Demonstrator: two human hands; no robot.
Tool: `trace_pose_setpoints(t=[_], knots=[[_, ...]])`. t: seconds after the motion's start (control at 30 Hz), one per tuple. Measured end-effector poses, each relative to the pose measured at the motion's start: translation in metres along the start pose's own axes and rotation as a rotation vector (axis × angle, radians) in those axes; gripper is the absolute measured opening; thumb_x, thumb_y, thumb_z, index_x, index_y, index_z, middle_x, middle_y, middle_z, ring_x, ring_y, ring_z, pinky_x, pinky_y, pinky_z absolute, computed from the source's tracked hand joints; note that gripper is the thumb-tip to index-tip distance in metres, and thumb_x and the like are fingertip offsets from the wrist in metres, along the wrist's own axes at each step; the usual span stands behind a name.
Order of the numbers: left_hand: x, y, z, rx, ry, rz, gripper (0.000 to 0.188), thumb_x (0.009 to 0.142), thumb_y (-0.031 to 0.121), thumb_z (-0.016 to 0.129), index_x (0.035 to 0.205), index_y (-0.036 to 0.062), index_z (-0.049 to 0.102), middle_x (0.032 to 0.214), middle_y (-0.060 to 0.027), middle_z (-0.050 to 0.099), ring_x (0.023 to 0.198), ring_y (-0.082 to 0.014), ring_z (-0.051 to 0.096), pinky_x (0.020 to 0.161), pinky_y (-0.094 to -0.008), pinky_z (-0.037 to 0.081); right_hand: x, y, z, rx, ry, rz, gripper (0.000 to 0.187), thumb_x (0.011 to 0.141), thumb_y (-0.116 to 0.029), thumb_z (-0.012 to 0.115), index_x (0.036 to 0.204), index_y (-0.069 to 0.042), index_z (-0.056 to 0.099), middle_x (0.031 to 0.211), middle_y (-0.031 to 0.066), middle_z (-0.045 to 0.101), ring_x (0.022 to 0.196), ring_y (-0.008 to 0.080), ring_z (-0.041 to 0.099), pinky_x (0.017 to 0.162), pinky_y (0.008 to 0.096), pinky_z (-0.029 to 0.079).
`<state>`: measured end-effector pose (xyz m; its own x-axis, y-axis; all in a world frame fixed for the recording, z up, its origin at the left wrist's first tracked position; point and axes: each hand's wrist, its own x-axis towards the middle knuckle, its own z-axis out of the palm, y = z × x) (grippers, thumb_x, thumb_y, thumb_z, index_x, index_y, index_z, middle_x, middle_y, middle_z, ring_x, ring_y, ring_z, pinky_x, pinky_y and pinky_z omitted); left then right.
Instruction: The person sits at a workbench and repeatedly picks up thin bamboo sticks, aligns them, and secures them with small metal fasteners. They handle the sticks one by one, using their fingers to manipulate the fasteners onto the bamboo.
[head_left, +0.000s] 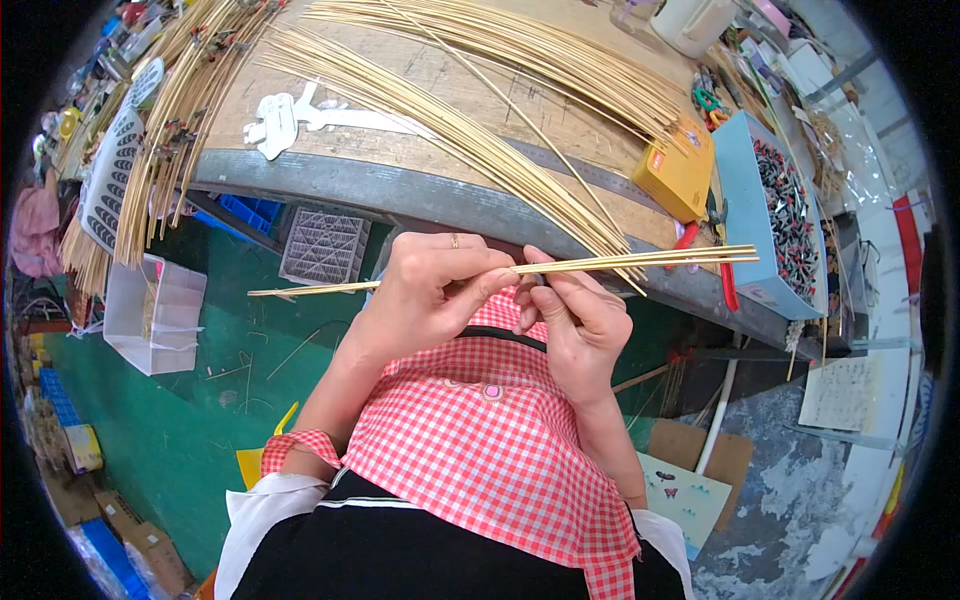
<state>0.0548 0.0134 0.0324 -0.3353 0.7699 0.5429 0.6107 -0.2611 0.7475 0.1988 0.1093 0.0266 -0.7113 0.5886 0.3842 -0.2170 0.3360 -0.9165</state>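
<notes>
Held level in front of my chest is a small bunch of thin bamboo sticks [690, 256]. My left hand [430, 290] is closed around the bunch near its middle, thumb and forefinger pinching it; a ring shows on one finger. My right hand [580, 325] is beside it, its thumb and fingertips closed around the sticks just to the right. What the right fingertips pinch underneath is partly hidden. Beyond the hands, a larger pile of bamboo sticks [480, 150] lies across the wooden workbench [225, 110], some ends poking past its front edge.
At the bench's right stand a yellow box [676, 168] and a blue box [750, 170] of small red and black parts. A red-handled tool [729, 285] overhangs the edge. A steel ruler [590, 172] lies by the sticks. Bundled sticks [165, 150] hang at left above a white bin [155, 315].
</notes>
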Motion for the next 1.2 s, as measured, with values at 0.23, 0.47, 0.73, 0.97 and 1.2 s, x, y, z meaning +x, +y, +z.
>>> trace_pose_setpoints(t=[0.23,0.47,0.73,0.97,1.2], knots=[[0.002,-0.001,-0.004,-0.044,-0.065,-0.04,0.009,0.08,0.007,0.066,0.082,-0.0019,0.068,0.057,-0.0099,0.055,0.048,-0.0171,0.053,0.046,-0.0286,0.037,0.001,0.005,-0.012,-0.067,-0.041,-0.01,0.033,0.081,0.005,0.063,0.114,0.006,0.062,0.089,0.0101,0.063,0.076,0.012,0.059,0.068,0.0238,0.05],[-0.001,-0.003,0.002,-0.168,-0.201,-0.084,0.01,0.082,0.007,0.064,0.082,-0.0013,0.069,0.059,-0.0097,0.06,0.05,-0.0169,0.057,0.048,-0.0291,0.042,0.0,0.008,-0.038,0.241,0.097,-0.098,0.021,0.083,-0.003,0.066,0.101,0.008,0.064,0.077,0.0072,0.059,0.064,0.0112,0.055,0.056,0.0214,0.045],[0.004,-0.023,-0.055,0.036,-0.011,-0.174,0.022,0.086,0.006,0.056,0.104,-0.0025,0.066,0.095,-0.0132,0.069,0.09,-0.0209,0.066,0.081,-0.0313,0.05,-0.002,0.001,-0.104,0.316,0.593,0.012,0.02,0.091,-0.017,0.061,0.084,0.001,0.061,0.064,0.003,0.053,0.049,0.0079,0.045,0.043,0.0217,0.037],[-0.024,-0.064,-0.13,0.338,0.213,-0.443,0.023,0.093,0.014,0.054,0.102,-0.0022,0.067,0.089,-0.0108,0.07,0.083,-0.015,0.064,0.074,-0.0276,0.049,-0.03,0.002,-0.224,0.643,0.827,-0.144,0.019,0.095,-0.022,0.056,0.098,-0.003,0.055,0.067,0.0006,0.05,0.052,0.0069,0.042,0.046,0.0194,0.039],[-0.028,-0.065,-0.13,0.21,0.152,-0.332,0.014,0.082,0.006,0.064,0.093,-0.0023,0.07,0.085,-0.0101,0.07,0.079,-0.0139,0.063,0.072,-0.0274,0.049,-0.051,0.005,-0.276,0.799,0.875,-0.189,0.026,0.096,-0.021,0.053,0.109,0.001,0.052,0.068,0.0045,0.053,0.052,0.0095,0.046,0.045,0.0218,0.039]])
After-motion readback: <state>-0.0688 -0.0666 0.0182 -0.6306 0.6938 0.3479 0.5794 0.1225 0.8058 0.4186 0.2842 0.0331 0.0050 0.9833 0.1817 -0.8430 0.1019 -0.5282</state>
